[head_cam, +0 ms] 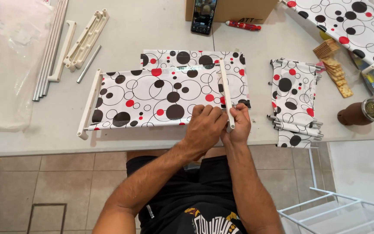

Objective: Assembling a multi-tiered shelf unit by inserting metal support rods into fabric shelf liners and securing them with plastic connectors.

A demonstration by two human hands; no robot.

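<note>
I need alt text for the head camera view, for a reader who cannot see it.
Both hands, left hand and right hand, grip the near end of a white plastic bar on a spotted fabric shelf panel lying on a pale table. Metal rods lie far left, folded spotted panels to the right.

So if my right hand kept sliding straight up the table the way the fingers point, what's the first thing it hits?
Your right hand points away along the white bar, over the patterned fabric panel. Past that, probably the phone by the cardboard box, though depth is unclear.
</note>
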